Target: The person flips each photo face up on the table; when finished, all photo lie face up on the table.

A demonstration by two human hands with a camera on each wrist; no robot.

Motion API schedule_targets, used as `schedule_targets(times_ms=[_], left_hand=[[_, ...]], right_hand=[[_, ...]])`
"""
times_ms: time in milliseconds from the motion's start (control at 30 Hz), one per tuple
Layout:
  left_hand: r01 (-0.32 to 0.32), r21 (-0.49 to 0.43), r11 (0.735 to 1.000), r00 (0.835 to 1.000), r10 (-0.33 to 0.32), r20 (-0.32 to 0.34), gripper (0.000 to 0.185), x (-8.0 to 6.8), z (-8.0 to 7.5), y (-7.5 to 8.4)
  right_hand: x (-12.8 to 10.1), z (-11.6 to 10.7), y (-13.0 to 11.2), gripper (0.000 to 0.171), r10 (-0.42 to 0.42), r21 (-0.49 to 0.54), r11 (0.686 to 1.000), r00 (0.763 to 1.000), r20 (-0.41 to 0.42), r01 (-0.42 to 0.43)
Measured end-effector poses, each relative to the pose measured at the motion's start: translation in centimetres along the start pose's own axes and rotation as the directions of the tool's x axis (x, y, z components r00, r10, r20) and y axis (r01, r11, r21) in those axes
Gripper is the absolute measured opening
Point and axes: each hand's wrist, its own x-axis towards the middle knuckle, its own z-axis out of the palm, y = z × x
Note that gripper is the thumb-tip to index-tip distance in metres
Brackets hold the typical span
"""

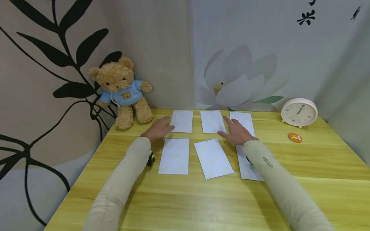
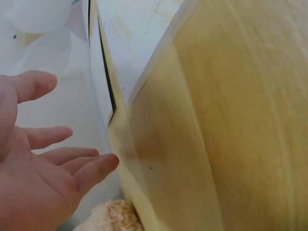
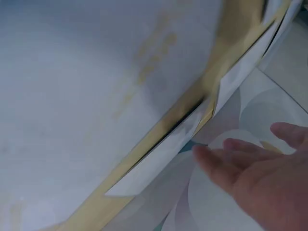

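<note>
Both hands (image 1: 158, 129) (image 1: 237, 133) flat-fingered, seemingly hovering over white cards (image 1: 182, 121).

A yellow wooden table (image 1: 318, 179) stands against walls (image 1: 162, 48) painted with leaves and lotus.

The right forearm in its pale sleeve (image 1: 277, 179) covers much of the white rectangular paper sheet (image 1: 245, 166) at lower right of the grid. A small black object (image 1: 150, 159) peeks from under the left sleeve, too hidden to identify. The right wrist view is blurred. The round orange disc (image 1: 295, 137) bears a print too small to read.
</note>
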Motion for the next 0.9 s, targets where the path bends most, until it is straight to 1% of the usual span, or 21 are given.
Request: schedule_targets(times_ms=[100, 167, 300, 433, 567, 767, 900], left_hand=[[0.019, -0.057, 0.998, 1.000, -0.021, -0.017, 0.066, 0.4, 0.0, -0.4], [0.028, -0.081, 0.996, 0.999, -0.031, -0.035, 0.065, 0.7, 0.0, -0.5], [0.038, -0.144, 0.989, 0.998, -0.046, -0.052, 0.063, 1.2, 0.0, -0.6], [0.033, -0.174, 0.984, 0.997, -0.046, -0.066, 0.061, 1.6, -0.1, -0.6], [0.053, -0.201, 0.978, 0.994, -0.070, -0.081, 0.059, 2.1, -0.2, -0.3], [0.091, -0.239, 0.967, 0.990, -0.113, -0.080, 0.057, 2.5, -0.4, 0.2], [0.101, -0.237, 0.966, 0.989, -0.123, -0.081, 0.056, 2.6, -0.3, 0.2]], right_hand=[[0.6, 0.2, -0.3, 0.082, -0.033, 0.052, 0.998, 0.999, -0.011, 0.033], [1.1, 0.3, -0.5, 0.081, -0.045, 0.066, 0.997, 0.999, -0.016, 0.046], [1.9, 0.4, -1.2, 0.079, -0.029, 0.106, 0.994, 1.000, -0.007, 0.030], [2.7, 0.7, -2.1, 0.077, -0.006, 0.168, 0.986, 1.000, 0.001, 0.006], [3.4, 1.0, -3.1, 0.075, 0.001, 0.236, 0.972, 1.000, 0.013, -0.004], [4.6, 1.5, -4.8, 0.072, 0.013, 0.323, 0.946, 1.000, 0.028, -0.021], [5.4, 1.9, -6.1, 0.072, 0.024, 0.392, 0.919, 0.998, 0.061, -0.046]])
